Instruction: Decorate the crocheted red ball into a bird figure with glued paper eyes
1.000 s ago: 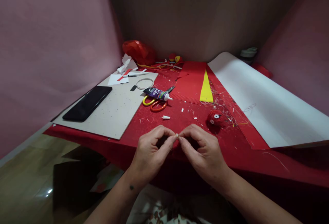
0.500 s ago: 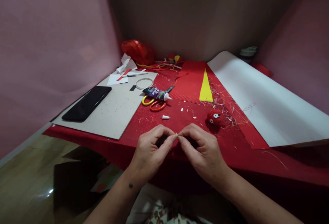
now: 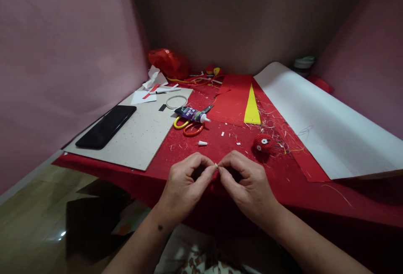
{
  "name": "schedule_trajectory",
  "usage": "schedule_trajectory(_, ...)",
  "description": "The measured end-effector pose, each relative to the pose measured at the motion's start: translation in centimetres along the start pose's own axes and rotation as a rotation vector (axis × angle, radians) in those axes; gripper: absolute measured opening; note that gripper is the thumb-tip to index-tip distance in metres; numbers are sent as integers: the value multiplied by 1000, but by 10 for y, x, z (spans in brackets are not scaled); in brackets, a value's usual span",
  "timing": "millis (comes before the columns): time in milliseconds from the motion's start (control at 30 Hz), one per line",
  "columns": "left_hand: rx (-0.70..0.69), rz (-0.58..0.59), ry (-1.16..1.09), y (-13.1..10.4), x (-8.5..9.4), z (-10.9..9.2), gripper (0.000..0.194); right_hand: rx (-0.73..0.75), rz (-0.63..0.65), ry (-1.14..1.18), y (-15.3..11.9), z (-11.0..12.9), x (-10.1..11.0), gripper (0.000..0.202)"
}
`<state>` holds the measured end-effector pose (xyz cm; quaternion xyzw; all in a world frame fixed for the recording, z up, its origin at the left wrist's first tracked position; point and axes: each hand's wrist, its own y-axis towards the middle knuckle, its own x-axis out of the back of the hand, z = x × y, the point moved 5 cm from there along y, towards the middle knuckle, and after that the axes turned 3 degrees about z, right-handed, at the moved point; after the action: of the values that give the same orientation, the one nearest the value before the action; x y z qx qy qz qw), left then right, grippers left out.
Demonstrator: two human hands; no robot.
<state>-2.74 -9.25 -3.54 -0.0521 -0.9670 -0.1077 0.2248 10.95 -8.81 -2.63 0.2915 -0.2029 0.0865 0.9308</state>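
Observation:
Thumb and forefinger of my left hand (image 3: 187,177) are closed in a pinch, tip to tip with the pinch of my right hand (image 3: 245,179). Between the fingertips shows a tiny pale piece (image 3: 216,165), too small to name. Beyond my hands, a white cone-shaped cap (image 3: 203,143) lies on the red cloth. To the right sits a red crocheted ball (image 3: 263,143) with white-and-black eyes. A purple glue tube (image 3: 192,114) with a white nozzle rests on scissors (image 3: 193,130) that have yellow and red handles.
A grey board (image 3: 147,131) at left carries a black phone (image 3: 107,127), a white pen (image 3: 163,91) and a ring (image 3: 176,102). Red sheets (image 3: 231,97), a yellow triangle (image 3: 252,108) and a large white sheet (image 3: 327,127) lie right. Thread scraps and a red bag (image 3: 168,63) are further back.
Hardly anything differs. Both hands hold the same pinch at the same place, with only a slight shift at the fingertips.

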Motion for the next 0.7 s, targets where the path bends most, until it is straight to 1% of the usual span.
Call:
schedule_trajectory(200, -42, 19, 46, 0, -1, -2, 15, -5, -7, -7, 1, -1, -1, 18)
schedule_trajectory(467, -64, 32, 64, 0, 0, -4, 14, -56, -4, 16, 0, -2, 0, 16)
schedule_trajectory(700, -61, 59, 78, -1, -1, -6, 16, -174, 21, 124, 1, -7, 1, 15)
